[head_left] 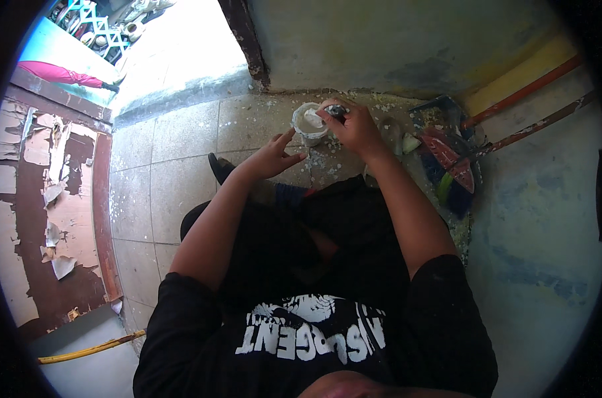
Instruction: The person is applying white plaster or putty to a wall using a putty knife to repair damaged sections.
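My right hand (357, 132) grips a putty knife (337, 111), its blade smeared with white paste, over a small white tub (311, 139) on the speckled tiles. The tub is coated with dried splashes, and pale material shows inside. Just left of the tub, my left hand (274, 157) is empty, its fingers spread, the index finger reaching close to the tub's side. My legs in black clothing are bent beneath my arms, with a dark shoe (221, 170) showing at the left.
Dustpans (447, 159) and long-handled tools (526, 126) lean along the right wall (533, 232). A peeling wooden panel (69, 219) stands at left, with a yellow pole (88, 348) below. Beyond the bright doorway, someone's pink-clad leg (72, 74) shows near a rack of shoes (102, 30).
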Available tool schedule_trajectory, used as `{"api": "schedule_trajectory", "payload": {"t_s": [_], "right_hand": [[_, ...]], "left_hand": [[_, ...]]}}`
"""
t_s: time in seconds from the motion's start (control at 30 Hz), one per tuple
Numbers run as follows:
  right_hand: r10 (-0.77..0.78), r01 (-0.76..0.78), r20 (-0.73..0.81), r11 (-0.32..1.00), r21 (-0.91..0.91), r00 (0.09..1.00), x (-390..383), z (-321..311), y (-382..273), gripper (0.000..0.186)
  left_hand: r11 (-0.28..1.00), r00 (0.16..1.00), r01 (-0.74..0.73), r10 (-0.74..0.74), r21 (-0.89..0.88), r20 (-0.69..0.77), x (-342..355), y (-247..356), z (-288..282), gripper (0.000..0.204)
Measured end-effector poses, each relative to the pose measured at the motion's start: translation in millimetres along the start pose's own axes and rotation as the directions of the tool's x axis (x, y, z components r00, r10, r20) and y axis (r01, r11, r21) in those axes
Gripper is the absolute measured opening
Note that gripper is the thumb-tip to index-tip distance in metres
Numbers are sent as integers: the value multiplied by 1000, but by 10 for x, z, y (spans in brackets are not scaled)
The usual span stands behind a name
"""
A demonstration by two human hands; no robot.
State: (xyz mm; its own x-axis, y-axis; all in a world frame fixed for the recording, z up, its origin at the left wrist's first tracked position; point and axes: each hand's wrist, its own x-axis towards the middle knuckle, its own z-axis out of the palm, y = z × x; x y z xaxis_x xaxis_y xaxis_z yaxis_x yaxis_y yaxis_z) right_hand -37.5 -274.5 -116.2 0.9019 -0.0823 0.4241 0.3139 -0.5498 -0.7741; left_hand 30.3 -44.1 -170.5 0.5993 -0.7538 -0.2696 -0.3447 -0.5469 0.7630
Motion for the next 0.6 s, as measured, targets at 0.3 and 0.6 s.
{"api": "schedule_trajectory", "payload": {"t_s": [0.3, 0.6], "right_hand": [[188, -181, -37, 973, 141, 981, -12, -9, 79, 24], [503, -348, -185, 777, 524, 844, 54, -229, 246, 28]], "left_hand": [[999, 999, 26, -26, -23, 27, 9, -23, -14, 92], [996, 996, 82, -84, 44, 30, 41, -214, -30, 90]]}}
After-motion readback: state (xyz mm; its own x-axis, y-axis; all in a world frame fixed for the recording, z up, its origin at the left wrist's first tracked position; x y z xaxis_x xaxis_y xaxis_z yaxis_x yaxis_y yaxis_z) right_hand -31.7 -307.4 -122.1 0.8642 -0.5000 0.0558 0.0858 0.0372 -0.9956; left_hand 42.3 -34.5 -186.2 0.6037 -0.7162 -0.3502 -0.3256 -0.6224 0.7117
